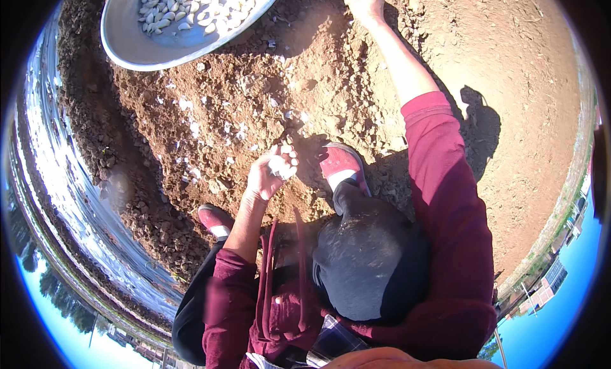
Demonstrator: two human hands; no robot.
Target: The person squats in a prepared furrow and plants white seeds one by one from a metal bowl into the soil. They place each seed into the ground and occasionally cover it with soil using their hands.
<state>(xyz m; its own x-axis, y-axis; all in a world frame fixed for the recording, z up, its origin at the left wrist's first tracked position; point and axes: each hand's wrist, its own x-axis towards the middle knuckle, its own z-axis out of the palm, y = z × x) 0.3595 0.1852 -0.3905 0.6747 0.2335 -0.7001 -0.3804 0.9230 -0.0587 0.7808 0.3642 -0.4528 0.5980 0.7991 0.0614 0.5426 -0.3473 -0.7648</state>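
Note:
My left hand (266,178) is low over the soil in front of my body. Its fingers curl around several white garlic cloves (280,167) in the palm. My right arm stretches far forward, and my right hand (364,5) is close to the top edge of the view. Its fingers are pressed together; I cannot make out what is between them. A wide grey metal basin (137,58) at the far left, cut off by the top edge, holds many pale peeled-looking garlic cloves (191,9).
Loose brown soil (235,95) lies all around, scattered with white papery bits (185,105). My red shoes (340,162) stand on it. A furrow (121,133) runs along the left, beside shiny plastic sheeting (70,178). Smoother ground (522,83) stretches to the right.

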